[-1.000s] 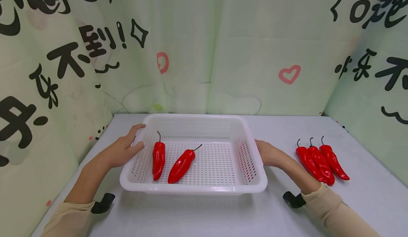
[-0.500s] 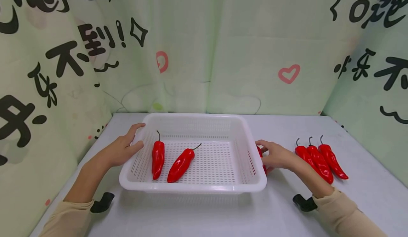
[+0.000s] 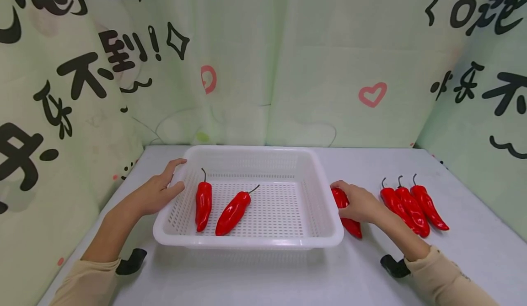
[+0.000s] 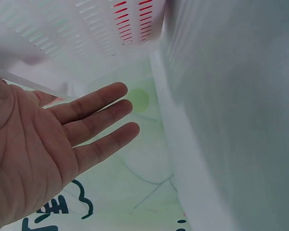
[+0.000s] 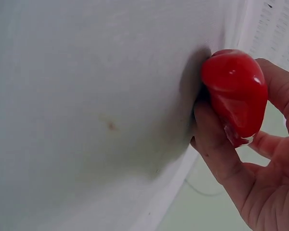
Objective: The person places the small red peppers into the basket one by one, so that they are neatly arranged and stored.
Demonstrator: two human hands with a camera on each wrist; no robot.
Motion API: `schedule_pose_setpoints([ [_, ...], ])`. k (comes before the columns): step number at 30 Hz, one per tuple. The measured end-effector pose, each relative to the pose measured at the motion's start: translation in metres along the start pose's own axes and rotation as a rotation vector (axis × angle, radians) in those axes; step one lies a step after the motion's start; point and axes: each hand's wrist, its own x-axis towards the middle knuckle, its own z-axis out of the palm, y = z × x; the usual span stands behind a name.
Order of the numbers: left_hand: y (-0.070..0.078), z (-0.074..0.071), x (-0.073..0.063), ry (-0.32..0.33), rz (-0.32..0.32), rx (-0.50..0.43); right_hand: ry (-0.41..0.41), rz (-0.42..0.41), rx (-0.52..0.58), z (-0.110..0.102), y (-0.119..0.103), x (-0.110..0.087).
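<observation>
In the head view, my left hand (image 3: 154,195) rests on the left rim of a white perforated plastic basket (image 3: 247,243). Its three visible fingers (image 4: 108,142) extend straight beneath the basket in the left wrist view. Beyond the basket's right wall, my right hand (image 3: 358,202) grips a glossy red pepper (image 5: 236,91) between thumb and fingers, low against the table surface. Part of that pepper is covered by the hand and the rim. Inside the basket lie two more red peppers, one nearly upright in view (image 3: 203,206) and one slanted (image 3: 233,213).
Three red peppers (image 3: 413,207) with dark stems lie side by side on the white table (image 3: 267,278), right of my right forearm. A pale green curtain (image 3: 313,68) with black lettering encloses the back and both sides.
My right hand has come out from behind the basket's right side and shifted rightward, bringing a red pepper into sight. The left hand and basket stay practically where they were.
</observation>
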Motion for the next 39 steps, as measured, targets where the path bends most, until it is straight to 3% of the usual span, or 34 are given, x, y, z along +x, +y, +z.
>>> schedule_pose_setpoints([
  [8, 0.000, 0.001, 0.000, -0.004, -0.001, -0.007, 0.011, -0.002, -0.004, -0.002, 0.002, 0.000],
  [14, -0.001, 0.001, 0.000, -0.001, -0.006, -0.005, 0.030, -0.007, 0.004, -0.015, -0.002, 0.000],
  [39, -0.001, 0.000, -0.001, -0.006, -0.018, -0.006, 0.202, -0.039, 0.070, -0.059, -0.033, -0.015],
])
